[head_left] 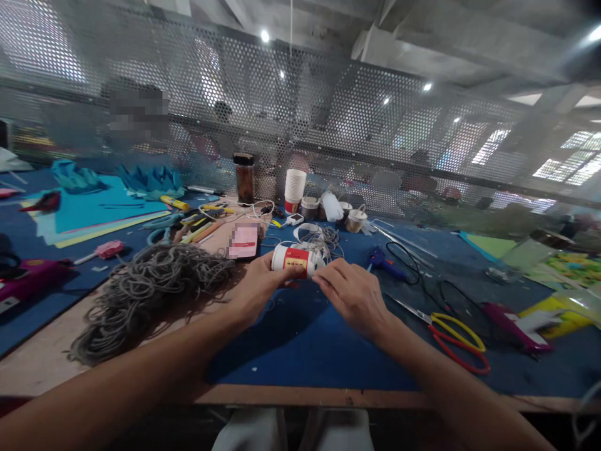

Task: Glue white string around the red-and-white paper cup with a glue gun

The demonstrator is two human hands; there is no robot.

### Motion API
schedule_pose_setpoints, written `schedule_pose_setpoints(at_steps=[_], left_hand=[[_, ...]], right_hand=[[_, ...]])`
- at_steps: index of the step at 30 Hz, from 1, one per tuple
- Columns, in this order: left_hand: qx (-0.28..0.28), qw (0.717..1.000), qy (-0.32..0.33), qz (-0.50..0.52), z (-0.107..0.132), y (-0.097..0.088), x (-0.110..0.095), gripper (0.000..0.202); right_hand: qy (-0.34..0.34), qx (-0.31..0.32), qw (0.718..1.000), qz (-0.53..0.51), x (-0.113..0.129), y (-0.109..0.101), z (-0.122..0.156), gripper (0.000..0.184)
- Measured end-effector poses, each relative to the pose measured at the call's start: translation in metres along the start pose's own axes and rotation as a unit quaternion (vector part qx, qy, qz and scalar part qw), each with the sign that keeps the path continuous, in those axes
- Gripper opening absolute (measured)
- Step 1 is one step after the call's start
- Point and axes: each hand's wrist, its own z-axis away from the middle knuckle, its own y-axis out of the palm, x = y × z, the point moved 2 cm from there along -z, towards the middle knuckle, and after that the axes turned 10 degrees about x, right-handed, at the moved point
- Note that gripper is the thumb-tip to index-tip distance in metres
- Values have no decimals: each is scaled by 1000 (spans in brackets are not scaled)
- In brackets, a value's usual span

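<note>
A white paper cup (295, 260) with a red band and a gold label lies on its side in the air above the blue mat. My left hand (263, 282) is closed round it, thumb along the near side. At the cup's right end, my right hand (350, 291) has its fingers pinched together; what they hold there is hidden. Just behind the cup, loops of thin grey cord (323, 238) lie on the table. To the left sits a big tangled heap of grey cord (154, 294), beside a phone (244, 240).
Yellow-and-red-handled scissors (455, 341) lie right, near a blue glue gun (387, 263) and a purple one (516, 329). Stacked paper cups (295, 188), a dark jar (244, 178) and small tubs stand at the back before a perforated metal screen (328, 113). Blue paper (98, 207) lies left.
</note>
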Motion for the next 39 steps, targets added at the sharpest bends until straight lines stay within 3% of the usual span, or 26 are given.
schedule_pose_setpoints(at_steps=[10,15,26,39], left_hand=[[36,999,-3,-5,-1,2,7,37],[19,1000,-9,-10,1,4,4,41],[0,998,-4,-61,-3,2,10,66],[11,998,-10,-62,-3,4,9,61]], right_hand=[[38,-25,987,-155,-10,0,-6,21],[35,-37,978,-204,-14,3,-8,15],[31,-53,973,-221,-16,6,-10,15],[36,-62,968,-241,-15,11,-11,15]])
